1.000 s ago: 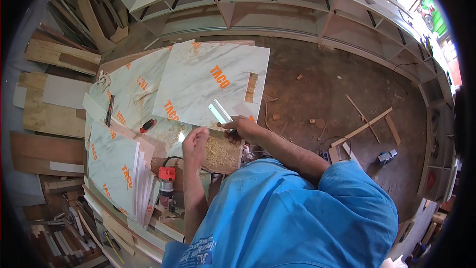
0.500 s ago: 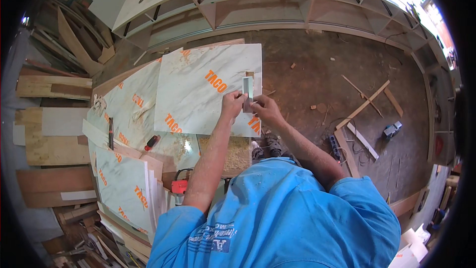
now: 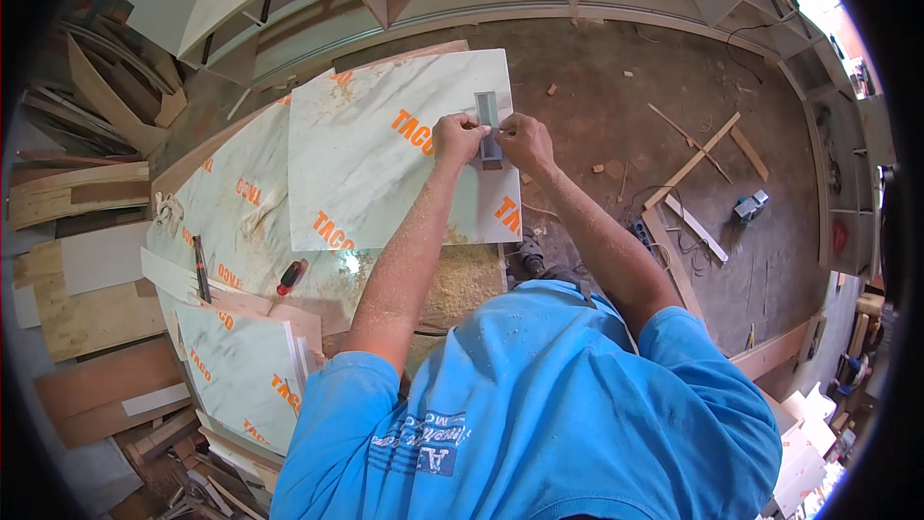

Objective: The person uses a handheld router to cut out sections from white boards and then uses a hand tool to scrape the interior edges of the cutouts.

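Pushed forward since a moment ago, my left hand and right hand pinch opposite edges of the grey strip, which is over the cutout in the marbled board; sawdust nearer me, wood scraps on the floor.

Marbled panel and screwdriver on worktop

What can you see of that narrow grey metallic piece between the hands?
The narrow, pale grey, metallic-looking rectangular piece has raised rims around a sunken greyish face. Its length runs along the right edge of the white marble-patterned board, slightly in from it. A brown opening shows just past its near end; whether it sits inside or above is unclear. The bare left hand and right hand touch its middle from either side, partly hiding it.
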A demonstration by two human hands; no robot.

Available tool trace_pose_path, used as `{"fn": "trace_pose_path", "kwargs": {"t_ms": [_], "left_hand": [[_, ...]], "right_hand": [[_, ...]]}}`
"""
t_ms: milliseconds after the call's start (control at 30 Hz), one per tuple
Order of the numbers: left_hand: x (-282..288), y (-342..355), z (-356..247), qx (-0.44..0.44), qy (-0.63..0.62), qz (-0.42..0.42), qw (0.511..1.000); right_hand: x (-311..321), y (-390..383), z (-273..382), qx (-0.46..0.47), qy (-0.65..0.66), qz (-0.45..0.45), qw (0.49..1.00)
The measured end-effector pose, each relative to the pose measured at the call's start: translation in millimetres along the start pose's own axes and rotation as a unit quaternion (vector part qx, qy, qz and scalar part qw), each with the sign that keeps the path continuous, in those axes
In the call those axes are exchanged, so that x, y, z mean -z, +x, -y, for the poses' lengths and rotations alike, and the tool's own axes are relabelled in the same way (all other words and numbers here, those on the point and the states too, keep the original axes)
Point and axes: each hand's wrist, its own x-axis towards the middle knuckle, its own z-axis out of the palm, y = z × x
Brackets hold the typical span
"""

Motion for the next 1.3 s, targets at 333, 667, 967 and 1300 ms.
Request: {"fn": "trace_pose_path", "kwargs": {"t_ms": [333,667,967,1300], "left_hand": [[3.8,-12.6,-17.2,-0.043,0.181,0.014,0.982],[8.4,-17.5,-18.0,-0.023,0.185,0.008,0.982],[1.3,-20.4,-19.7,-0.047,0.218,-0.017,0.975],[-2.4,-25.3,-15.3,-0.040,0.169,-0.056,0.983]], "right_hand": [[1.9,-8.7,-4.7,-0.046,-0.013,0.046,0.998],[-0.9,-7.1,1.4,-0.022,-0.041,0.043,0.998],[-2.9,-6.2,1.0,-0.045,-0.041,0.020,0.998],[-1.9,-1.8,-4.6,-0.114,0.006,-0.032,0.993]]}}
